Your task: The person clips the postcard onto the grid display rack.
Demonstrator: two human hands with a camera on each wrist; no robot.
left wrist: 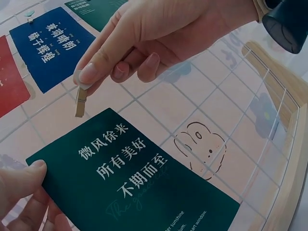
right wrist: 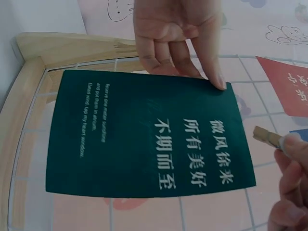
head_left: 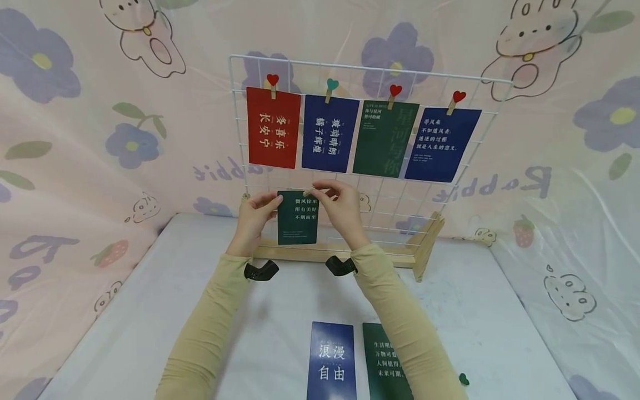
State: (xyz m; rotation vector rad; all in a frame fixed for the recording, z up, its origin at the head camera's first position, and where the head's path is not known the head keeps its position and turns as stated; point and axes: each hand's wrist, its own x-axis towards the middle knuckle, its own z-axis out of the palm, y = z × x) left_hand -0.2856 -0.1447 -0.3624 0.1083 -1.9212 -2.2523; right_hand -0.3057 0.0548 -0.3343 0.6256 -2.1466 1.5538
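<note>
My left hand (head_left: 254, 219) pinches a green card (head_left: 298, 225) with white writing by its left edge, in front of the lower part of a white wire grid (head_left: 385, 208). Between thumb and fingers, my right hand (head_left: 345, 208) pinches a small wooden clothespin (left wrist: 81, 100). In both wrist views the clothespin's tip stands a little apart from the card's top edge. Above the hands, a red card (head_left: 274, 128), a blue card (head_left: 330, 134), another green card (head_left: 385, 139) and a second blue card (head_left: 442, 145) hang in a row from heart-topped clothespins.
The grid stands in a wooden base (head_left: 425, 247) on a white table (head_left: 165, 311). Near the front lie a blue card (head_left: 332, 361) and a green card (head_left: 384, 355), partly behind my right sleeve. A small green heart piece (head_left: 464, 379) lies right of them. Patterned cloth (head_left: 320, 22) hangs behind.
</note>
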